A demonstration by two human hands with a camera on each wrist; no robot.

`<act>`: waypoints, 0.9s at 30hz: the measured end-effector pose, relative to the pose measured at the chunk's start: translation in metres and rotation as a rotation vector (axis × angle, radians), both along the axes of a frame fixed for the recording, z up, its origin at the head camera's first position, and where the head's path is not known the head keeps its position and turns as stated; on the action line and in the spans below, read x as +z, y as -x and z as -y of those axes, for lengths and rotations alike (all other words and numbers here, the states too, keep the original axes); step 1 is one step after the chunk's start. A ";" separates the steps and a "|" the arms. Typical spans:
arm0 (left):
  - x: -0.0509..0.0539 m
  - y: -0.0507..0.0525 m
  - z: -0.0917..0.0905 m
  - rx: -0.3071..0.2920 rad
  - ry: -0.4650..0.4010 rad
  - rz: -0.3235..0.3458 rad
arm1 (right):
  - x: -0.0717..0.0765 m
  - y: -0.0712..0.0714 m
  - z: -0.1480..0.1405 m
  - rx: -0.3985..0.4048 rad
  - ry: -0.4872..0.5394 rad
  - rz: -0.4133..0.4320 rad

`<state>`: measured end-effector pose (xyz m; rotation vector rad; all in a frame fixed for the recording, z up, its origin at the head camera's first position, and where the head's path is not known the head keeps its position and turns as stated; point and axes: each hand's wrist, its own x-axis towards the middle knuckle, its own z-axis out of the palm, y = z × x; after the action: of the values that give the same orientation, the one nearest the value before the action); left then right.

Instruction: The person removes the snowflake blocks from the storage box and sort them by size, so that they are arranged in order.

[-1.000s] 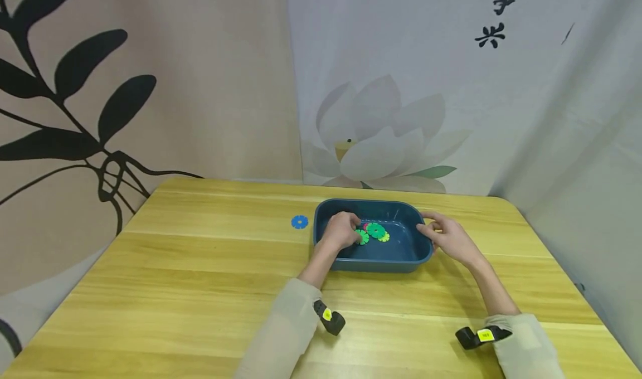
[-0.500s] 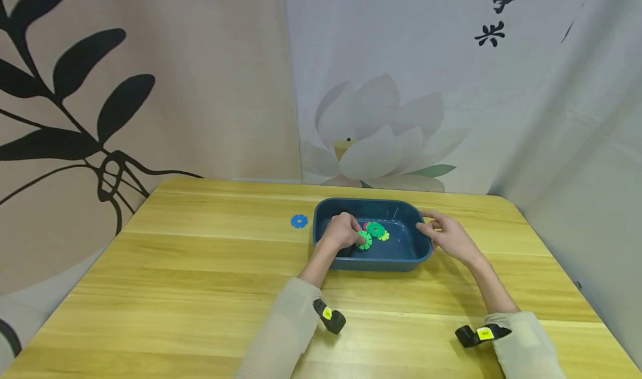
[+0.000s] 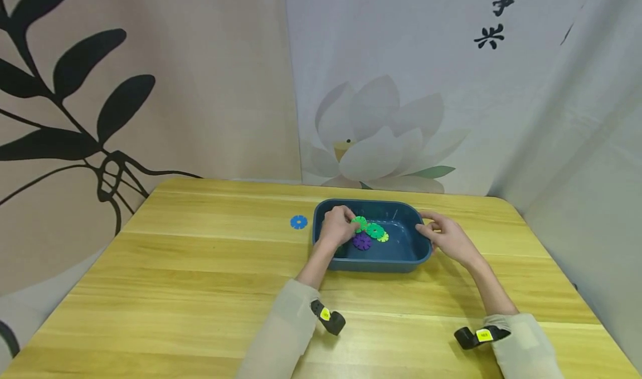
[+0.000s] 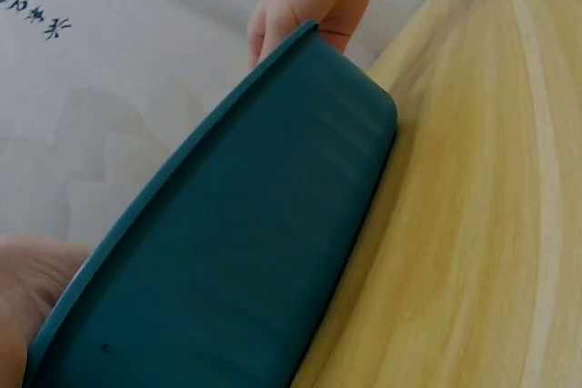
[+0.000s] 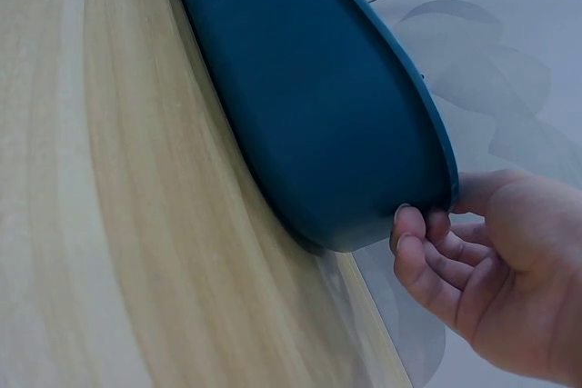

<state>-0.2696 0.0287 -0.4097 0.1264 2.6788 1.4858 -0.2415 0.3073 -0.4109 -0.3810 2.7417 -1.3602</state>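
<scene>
A dark blue plastic basin (image 3: 373,266) stands upright on the table. Inside it, my left hand (image 3: 337,226) pinches a light green notched plastic disc (image 3: 360,223) between thumb and fingers. Close by on the basin floor lie a purple disc (image 3: 362,242), a darker green disc (image 3: 374,231) and a partly covered yellow disc (image 3: 384,237). My right hand (image 3: 451,239) grips the basin's right end; in the right wrist view its fingers (image 5: 427,270) curl under the rim. The left wrist view shows mostly the basin's outer wall (image 4: 236,215), hiding the discs.
On the wooden table (image 3: 200,290), a blue notched disc (image 3: 298,222) lies flat just left of the basin. Behind the table hangs a printed curtain (image 3: 241,78). Both wrists carry a black strapped device (image 3: 331,320).
My left hand has lifted the light green disc slightly away from me, uncovering the purple disc beneath. My right hand stays at the basin's right end.
</scene>
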 end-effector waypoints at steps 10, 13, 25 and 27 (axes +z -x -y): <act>0.007 -0.001 0.003 -0.094 -0.186 -0.129 | -0.002 0.000 0.001 -0.007 0.007 0.013; 0.014 -0.001 0.006 -0.123 -0.223 -0.157 | 0.000 0.000 0.001 -0.009 0.012 0.012; 0.024 0.002 0.031 -0.098 -0.364 -0.117 | 0.001 -0.001 0.001 -0.005 0.004 0.000; 0.025 0.002 0.036 -0.091 -0.375 -0.119 | 0.001 -0.001 0.000 -0.004 0.006 0.001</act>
<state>-0.2719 -0.0074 -0.3844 0.3637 2.4054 1.9890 -0.2407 0.3069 -0.4096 -0.3757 2.7400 -1.3697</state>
